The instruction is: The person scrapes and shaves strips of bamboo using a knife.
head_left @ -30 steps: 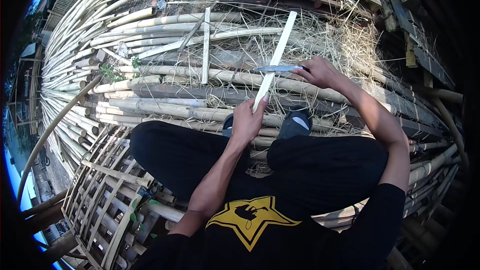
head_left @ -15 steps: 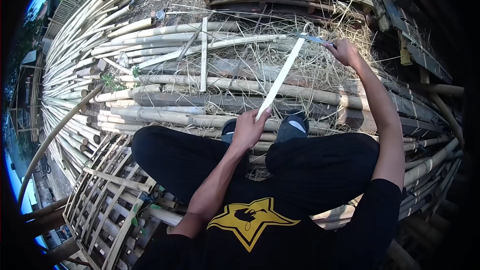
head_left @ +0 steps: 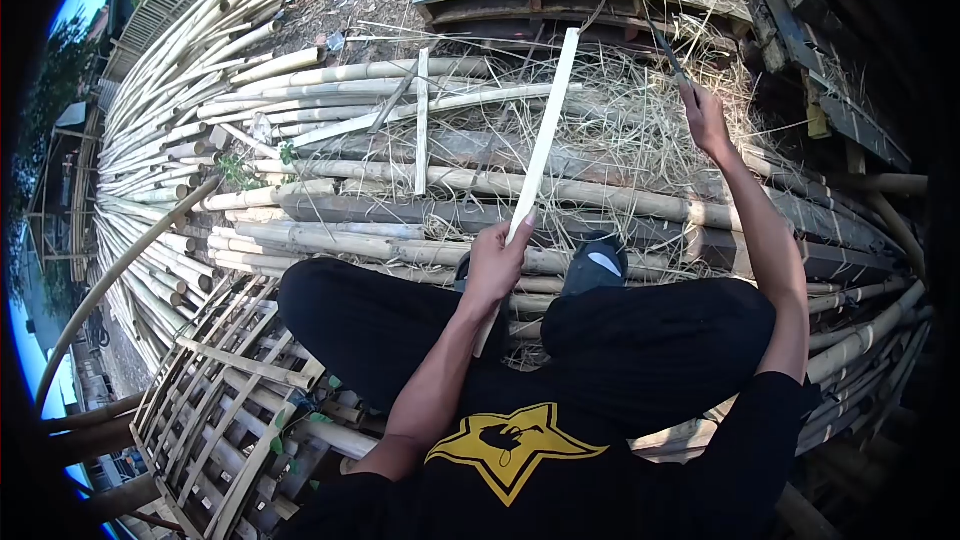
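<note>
Raised off the bamboo strip (head_left: 545, 130), right hand (head_left: 706, 120) apparently grips a knife (head_left: 665, 52); left hand (head_left: 495, 265) fingers clench the strip.

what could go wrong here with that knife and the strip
1. The right hand holds the knife raised beyond the bamboo strip; a stroke back toward the body might slip toward the left hand gripping the strip's lower part.
2. The strip is held by one hand only, so it may twist or flex under the blade.
3. The sandalled foot sits below the strip.
</note>
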Tool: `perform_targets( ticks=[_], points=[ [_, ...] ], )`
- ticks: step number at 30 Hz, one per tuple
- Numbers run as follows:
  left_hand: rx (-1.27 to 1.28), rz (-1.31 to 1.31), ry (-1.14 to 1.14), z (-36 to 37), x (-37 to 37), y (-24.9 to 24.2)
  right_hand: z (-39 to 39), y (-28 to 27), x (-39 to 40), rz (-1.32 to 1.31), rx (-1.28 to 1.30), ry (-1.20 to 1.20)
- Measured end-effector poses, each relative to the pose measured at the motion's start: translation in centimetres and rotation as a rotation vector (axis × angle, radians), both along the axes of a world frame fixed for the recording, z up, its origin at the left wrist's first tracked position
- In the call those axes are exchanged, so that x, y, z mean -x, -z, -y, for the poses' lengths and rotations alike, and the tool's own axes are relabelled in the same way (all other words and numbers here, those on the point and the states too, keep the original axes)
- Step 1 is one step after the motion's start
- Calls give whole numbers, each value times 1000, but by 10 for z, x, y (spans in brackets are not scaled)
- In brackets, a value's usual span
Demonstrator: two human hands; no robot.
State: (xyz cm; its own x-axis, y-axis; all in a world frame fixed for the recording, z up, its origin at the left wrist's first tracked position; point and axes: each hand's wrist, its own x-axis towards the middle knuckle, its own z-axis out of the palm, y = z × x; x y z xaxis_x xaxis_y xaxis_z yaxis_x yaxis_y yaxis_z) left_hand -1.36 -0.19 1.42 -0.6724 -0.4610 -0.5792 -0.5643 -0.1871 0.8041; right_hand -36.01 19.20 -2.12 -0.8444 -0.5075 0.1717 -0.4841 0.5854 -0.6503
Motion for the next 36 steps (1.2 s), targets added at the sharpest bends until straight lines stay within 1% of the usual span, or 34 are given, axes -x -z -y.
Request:
perform_targets(
  ticks=[3,4,5,6,8,10,11,12,13,15,17,20,22,23,24,26,27,28,30,31,33,34,35,36],
  points=[
    [86,-38,42,1,0,8,43,-8,-34,107,-48,-423],
    [150,-96,67,0,0,12,56,-23,-51,147,-171,-463],
    [211,-154,94,-1,0,14,64,-11,-58,129,-93,-518],
    [210,-151,97,0,-1,13,67,-12,-60,133,-92,-515],
    [131,-98,85,0,-2,7,70,-15,-60,159,-158,-590],
    [112,-98,77,0,-3,7,69,-19,-55,157,-118,-604],
    [92,-97,65,-1,-4,6,70,-21,-52,148,-163,-620],
    [91,-95,68,-1,-6,6,69,-24,-51,141,-208,-634],
    [94,-87,72,-1,-6,5,70,-28,-52,101,-178,-644],
    [94,-76,73,-1,-5,5,71,-22,-46,86,-196,-664],
    [152,-109,81,0,-6,4,71,-14,-44,79,-213,-691],
    [105,-83,65,-2,-5,0,67,-12,-43,84,-232,-682],
    [98,-79,71,-2,-2,-2,65,-11,-37,94,-291,-658],
    [96,-72,75,-2,-2,-3,64,-12,-32,69,-414,-652],
    [89,-73,77,-3,-4,0,61,-8,-29,71,-421,-650],
    [65,-67,83,1,-5,9,56,3,-19,-69,-324,-554],
    [37,-62,85,-1,-5,3,51,-3,-9,-68,-382,-504],
    [41,-59,87,-2,-7,3,45,-14,0,-66,-378,-502],
    [-51,-54,124,-3,-8,2,34,-35,25,117,-683,-339],
    [-49,-56,122,-2,-7,1,35,-30,34,114,-681,-340],
    [-120,-126,97,-5,-5,-7,26,-8,53,177,-594,10],
    [-173,-72,91,-3,-12,-14,-5,10,99,60,-613,73],
    [-159,-51,65,1,-15,-10,-32,-20,110,57,-625,222],
    [-146,-20,23,5,-21,-6,-63,-28,141,117,-550,316]
  ],
)
